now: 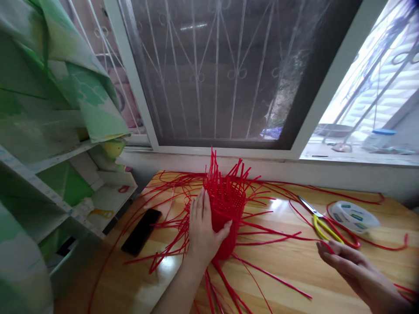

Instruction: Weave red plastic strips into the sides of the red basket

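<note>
A half-woven red basket [227,209] stands on the wooden table [294,270], with several loose red strands [268,237] fanning out from it in all directions. My left hand [203,229] is pressed against the basket's left side, fingers straight and thumb hooked round its front. My right hand [356,268] hovers low over the table at the right, fingers stretched out flat, with a red strand at its fingertips; I cannot tell whether it pinches the strand.
Yellow-handled scissors [322,224] and a clear roll of tape [353,216] lie at the right. A black phone [141,237] lies at the left. Green-and-white shelves [59,174] stand on the left, a barred window [222,74] behind.
</note>
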### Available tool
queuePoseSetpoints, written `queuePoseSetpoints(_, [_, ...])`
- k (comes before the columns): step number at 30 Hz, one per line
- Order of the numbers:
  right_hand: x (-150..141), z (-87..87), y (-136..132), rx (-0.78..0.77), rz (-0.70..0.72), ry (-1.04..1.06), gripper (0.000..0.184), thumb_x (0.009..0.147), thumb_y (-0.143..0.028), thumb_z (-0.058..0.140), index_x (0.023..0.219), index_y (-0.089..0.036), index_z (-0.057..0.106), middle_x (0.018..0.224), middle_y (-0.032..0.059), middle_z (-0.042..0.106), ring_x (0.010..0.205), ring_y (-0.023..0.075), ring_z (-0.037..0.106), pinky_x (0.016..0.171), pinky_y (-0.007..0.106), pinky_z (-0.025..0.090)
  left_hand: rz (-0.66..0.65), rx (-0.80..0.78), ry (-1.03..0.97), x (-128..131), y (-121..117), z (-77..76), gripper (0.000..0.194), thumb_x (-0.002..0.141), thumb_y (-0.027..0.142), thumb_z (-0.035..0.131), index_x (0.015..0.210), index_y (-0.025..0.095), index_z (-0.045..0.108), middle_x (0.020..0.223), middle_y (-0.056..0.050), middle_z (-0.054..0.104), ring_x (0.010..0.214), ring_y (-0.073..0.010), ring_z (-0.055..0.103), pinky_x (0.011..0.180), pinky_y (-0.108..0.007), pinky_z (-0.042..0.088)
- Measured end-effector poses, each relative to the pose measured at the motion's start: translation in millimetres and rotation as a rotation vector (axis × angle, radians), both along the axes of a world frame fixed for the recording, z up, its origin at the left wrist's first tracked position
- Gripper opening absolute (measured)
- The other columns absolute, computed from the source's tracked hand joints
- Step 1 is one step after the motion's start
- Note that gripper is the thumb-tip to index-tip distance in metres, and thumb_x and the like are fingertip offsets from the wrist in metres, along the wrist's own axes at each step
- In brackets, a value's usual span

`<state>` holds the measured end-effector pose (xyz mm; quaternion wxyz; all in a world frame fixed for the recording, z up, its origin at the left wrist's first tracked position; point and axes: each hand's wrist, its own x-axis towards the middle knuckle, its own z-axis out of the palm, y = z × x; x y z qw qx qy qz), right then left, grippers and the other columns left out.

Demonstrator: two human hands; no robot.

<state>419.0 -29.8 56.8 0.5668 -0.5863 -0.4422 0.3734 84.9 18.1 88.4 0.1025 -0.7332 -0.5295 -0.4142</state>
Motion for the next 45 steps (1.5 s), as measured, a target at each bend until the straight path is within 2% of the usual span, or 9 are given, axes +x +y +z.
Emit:
queuePoseSetpoints(5, [3.3, -22.5, 4.9, 0.102, -0.049, 0.621, 0.028, 0.033, -0.016, 0.072, 0.055, -0.017, 0.055, 0.091, 0.014, 0.063, 0.084, 0.0303, 0.061, 0.051, 0.033, 0.051, -0.061, -0.053, -0.039, -4.7, -0.1, 0.1, 0.081, 0.082, 0.043, 0.054, 0.143, 0.014, 0.01, 0.146, -0.014, 0.023, 0.135, -0.0238, 0.019, 0.108, -0.044, 0.027])
queuePoseSetpoints(7, [-6.1, -24.2, 7.0, 0.187, -0.152, 0.813, 0.021, 0.039, -0.012, 0.064, 0.05, -0.017, 0.047, 0.081, 0.0099, 0.063, 0.084, 0.0286, 0.063, 0.048, 0.028, 0.051, -0.077, -0.06, -0.056, -5.7, 0.0, 0.4, 0.08, 0.082, 0.043, 0.053, 0.143, 0.015, 0.01, 0.146, -0.013, 0.023, 0.135, -0.0233, 0.019, 0.108, -0.045, 0.026])
queuePoseSetpoints(12, [-46.6, 6.0, 22.8, 0.249, -0.336, 1.222, 0.013, 0.063, -0.006, 0.053, 0.069, -0.017, 0.053, 0.059, -0.0046, 0.054, 0.053, 0.0077, 0.06, 0.042, 0.014, 0.051, -0.073, -0.045, -0.066, -5.4, 0.2, -0.2, 0.078, 0.082, 0.043, 0.055, 0.142, 0.016, 0.013, 0.146, -0.013, 0.024, 0.135, -0.0229, 0.02, 0.109, -0.046, 0.025])
queuePoseSetpoints(16, [-67.2, 28.6, 32.8, 0.168, -0.428, 1.371, 0.015, 0.086, -0.026, 0.049, 0.085, -0.015, 0.059, 0.075, 0.0043, 0.065, 0.072, 0.0134, 0.068, 0.056, 0.019, 0.06, -0.065, -0.013, 0.01, -3.6, -1.9, -5.4, 0.078, 0.085, 0.038, 0.052, 0.144, 0.011, 0.008, 0.147, -0.016, 0.017, 0.137, -0.0248, 0.014, 0.109, -0.046, 0.025])
queuePoseSetpoints(25, [-122.0, 30.5, 27.5, -0.163, -0.178, 1.162, 0.016, 0.067, -0.015, 0.072, 0.081, -0.018, 0.065, 0.061, -0.0026, 0.066, 0.045, 0.0069, 0.06, 0.033, 0.008, 0.045, -0.05, 0.056, 0.017, 0.5, -3.1, -15.8, 0.08, 0.085, 0.032, 0.052, 0.144, 0.006, 0.005, 0.146, -0.02, 0.018, 0.136, -0.0275, 0.015, 0.107, -0.046, 0.028])
queuePoseSetpoints(28, [-162.7, 41.5, 15.7, -0.063, 0.008, 0.945, 0.029, 0.052, -0.021, 0.083, 0.072, -0.02, 0.063, 0.066, -0.0024, 0.067, 0.049, 0.0077, 0.059, 0.036, 0.011, 0.045, -0.056, 0.066, -0.016, 2.0, -3.5, -14.2, 0.081, 0.084, 0.031, 0.053, 0.144, 0.008, 0.004, 0.145, -0.02, 0.019, 0.136, -0.0268, 0.017, 0.107, -0.045, 0.028])
queuePoseSetpoints(33, [-215.1, 54.3, 10.9, 0.081, 0.202, 0.68, 0.03, 0.062, -0.028, 0.079, 0.083, -0.021, 0.058, 0.059, -0.0053, 0.062, 0.042, 0.0044, 0.05, 0.037, 0.012, 0.039, -0.084, 0.026, -0.095, 1.9, -4.6, -14.6, 0.081, 0.083, 0.029, 0.052, 0.144, 0.008, 0.002, 0.144, -0.021, 0.021, 0.136, -0.0265, 0.018, 0.105, -0.047, 0.029])
queuePoseSetpoints(41, [-234.4, 43.6, 25.0, 0.22, 0.112, 0.48, 0.026, 0.068, -0.033, 0.073, 0.075, -0.019, 0.052, 0.067, -0.0024, 0.063, 0.051, 0.0081, 0.054, 0.043, 0.017, 0.042, -0.12, 0.015, -0.206, -12.1, -8.6, -14.6, 0.087, 0.075, 0.029, 0.062, 0.143, 0.015, 0.01, 0.143, -0.017, 0.025, 0.134, -0.0271, 0.021, 0.106, -0.048, 0.028])
queuePoseSetpoints(45, [-231.6, 39.1, 24.7, 0.216, 0.077, 0.462, 0.028, 0.068, -0.034, 0.073, 0.075, -0.019, 0.051, 0.068, -0.0017, 0.062, 0.05, 0.008, 0.052, 0.042, 0.018, 0.041, -0.394, -0.095, -0.381, -25.9, -17.0, 1.3, 0.073, 0.071, 0.018, 0.052, 0.138, 0.015, 0.023, 0.142, -0.014, 0.025, 0.133, -0.0274, 0.021, 0.108, -0.049, 0.022])
